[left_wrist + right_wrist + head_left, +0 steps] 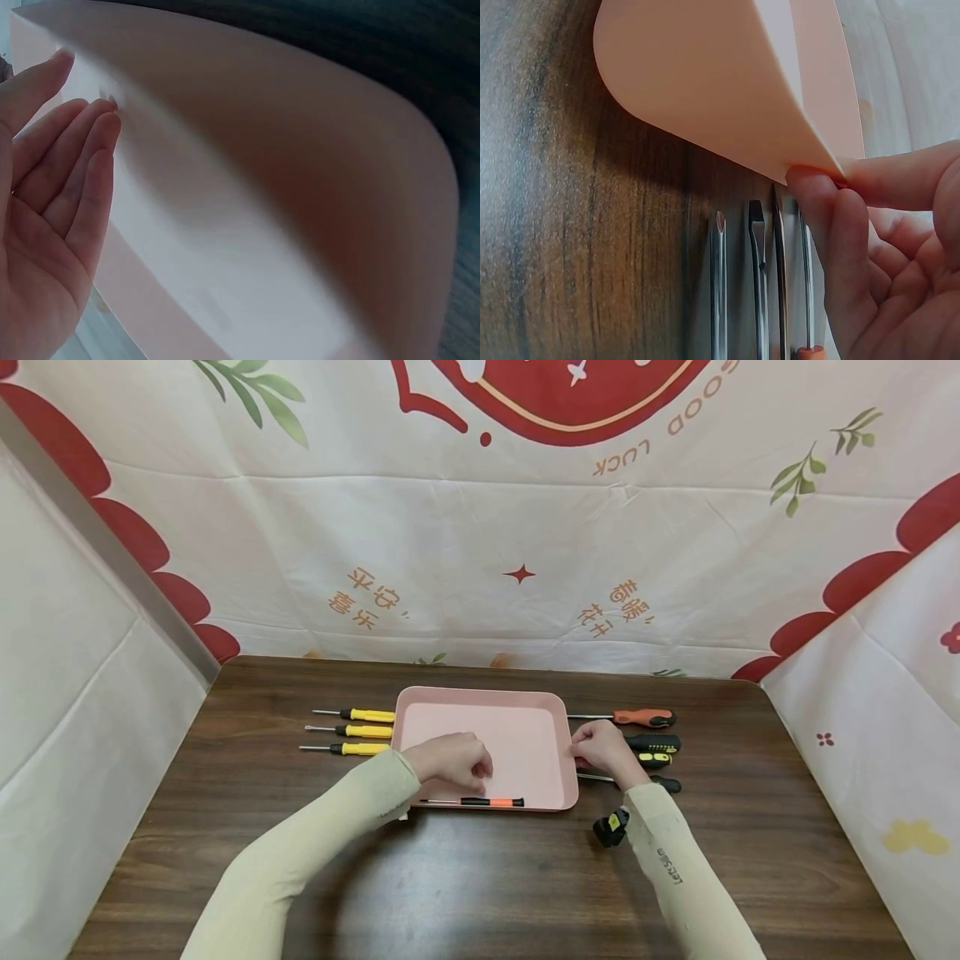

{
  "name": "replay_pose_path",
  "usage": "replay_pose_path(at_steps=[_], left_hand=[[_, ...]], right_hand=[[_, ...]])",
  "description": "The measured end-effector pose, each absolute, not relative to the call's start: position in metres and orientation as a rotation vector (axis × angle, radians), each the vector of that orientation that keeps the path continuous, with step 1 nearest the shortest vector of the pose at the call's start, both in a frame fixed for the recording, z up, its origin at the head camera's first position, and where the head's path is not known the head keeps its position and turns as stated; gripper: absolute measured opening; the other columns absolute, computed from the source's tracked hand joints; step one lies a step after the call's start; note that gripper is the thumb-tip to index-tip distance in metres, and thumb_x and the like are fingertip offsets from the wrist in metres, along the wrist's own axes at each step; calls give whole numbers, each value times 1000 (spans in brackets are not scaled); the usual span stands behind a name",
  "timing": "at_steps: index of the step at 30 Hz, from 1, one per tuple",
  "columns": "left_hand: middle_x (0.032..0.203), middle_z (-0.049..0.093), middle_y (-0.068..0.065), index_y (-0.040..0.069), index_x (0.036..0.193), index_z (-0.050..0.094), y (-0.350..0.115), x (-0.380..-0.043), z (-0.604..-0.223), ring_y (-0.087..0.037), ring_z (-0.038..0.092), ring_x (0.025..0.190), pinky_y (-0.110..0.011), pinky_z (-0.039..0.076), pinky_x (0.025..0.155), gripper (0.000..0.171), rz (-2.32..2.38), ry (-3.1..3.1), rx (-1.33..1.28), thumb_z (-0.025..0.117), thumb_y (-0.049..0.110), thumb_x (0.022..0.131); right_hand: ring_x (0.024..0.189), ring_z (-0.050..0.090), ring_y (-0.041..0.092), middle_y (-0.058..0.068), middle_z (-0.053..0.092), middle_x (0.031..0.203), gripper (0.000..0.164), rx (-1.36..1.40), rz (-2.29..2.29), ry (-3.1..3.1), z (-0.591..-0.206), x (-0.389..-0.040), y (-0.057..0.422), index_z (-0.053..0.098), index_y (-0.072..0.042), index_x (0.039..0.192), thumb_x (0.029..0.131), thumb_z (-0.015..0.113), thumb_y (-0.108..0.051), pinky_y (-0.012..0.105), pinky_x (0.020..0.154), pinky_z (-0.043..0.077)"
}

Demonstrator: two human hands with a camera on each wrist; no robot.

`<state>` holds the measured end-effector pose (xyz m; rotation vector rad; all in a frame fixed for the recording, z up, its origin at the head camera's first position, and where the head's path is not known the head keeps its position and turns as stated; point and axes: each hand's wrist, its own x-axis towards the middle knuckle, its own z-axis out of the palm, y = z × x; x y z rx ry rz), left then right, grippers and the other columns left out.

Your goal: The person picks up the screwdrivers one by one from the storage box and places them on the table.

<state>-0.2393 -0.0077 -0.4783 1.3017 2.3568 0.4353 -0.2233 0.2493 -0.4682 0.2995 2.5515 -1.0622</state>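
Note:
A pink tray [525, 727] lies in the middle of the table. My right hand [602, 750] pinches its right rim between thumb and fingers; the right wrist view shows the thumb [900, 176] on the inner side of the wall. Over the tray's interior is my left hand [453, 760], its fingers loosely bent and holding nothing, as the left wrist view shows of the palm [45, 262]. A small black and orange screwdriver [487, 802] lies along the tray's near wall, below the left hand.
To the tray's left, three yellow-handled screwdrivers [367, 732] point leftward. On its right lie several more, one with an orange and black handle [645, 717] and others with dark handles [652, 743]; the right hand partly hides them. Printed cloth [480, 527] hangs behind the wooden table [487, 885].

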Motion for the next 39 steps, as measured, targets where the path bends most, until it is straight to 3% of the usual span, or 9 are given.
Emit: replay_pose_path(at_steps=[16,39], left_hand=[[63,56,12,18,67,63,-7,-234,-473,-1,51,61,-16,42,59,17,279,2325,1185,79,23,66],[65,55,11,17,69,64,-3,-226,-469,-5,50,62,-21,42,58,10,148,2326,1241,72,11,68]], right_hand=[[56,56,13,6,61,69,10,300,-1060,2539,-464,-222,248,64,3,82,79,62,-6,36,61,49],[55,57,14,7,61,67,10,303,-1071,2544,-466,-222,249,64,3,81,79,62,-6,35,59,50]])
